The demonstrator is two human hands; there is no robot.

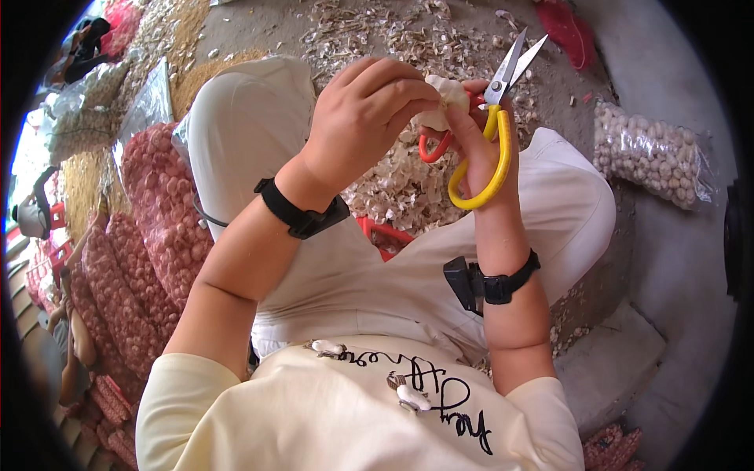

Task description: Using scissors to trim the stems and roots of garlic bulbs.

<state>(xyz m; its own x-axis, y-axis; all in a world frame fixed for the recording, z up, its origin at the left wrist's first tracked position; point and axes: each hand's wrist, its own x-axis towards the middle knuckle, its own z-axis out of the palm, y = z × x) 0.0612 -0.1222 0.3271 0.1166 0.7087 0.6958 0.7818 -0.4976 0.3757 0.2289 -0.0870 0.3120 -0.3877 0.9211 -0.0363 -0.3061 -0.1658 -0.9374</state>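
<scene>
A whitish garlic bulb is held up between both hands, over a heap of garlic skins in front of my lap. My left hand, back upward, has its fingertips on the bulb's near left side. With its thumb pressed on the bulb's right side, my right hand also carries a pair of scissors. One handle loop is yellow and the other red; the parted blades point up and away from me. Part of the red loop is hidden behind the fingers and bulb.
Dry garlic skins lie between my legs, above a red plastic edge. Net sacks of garlic line the left side. A clear bag of bulbs lies at right. At far left, another person's arm shows.
</scene>
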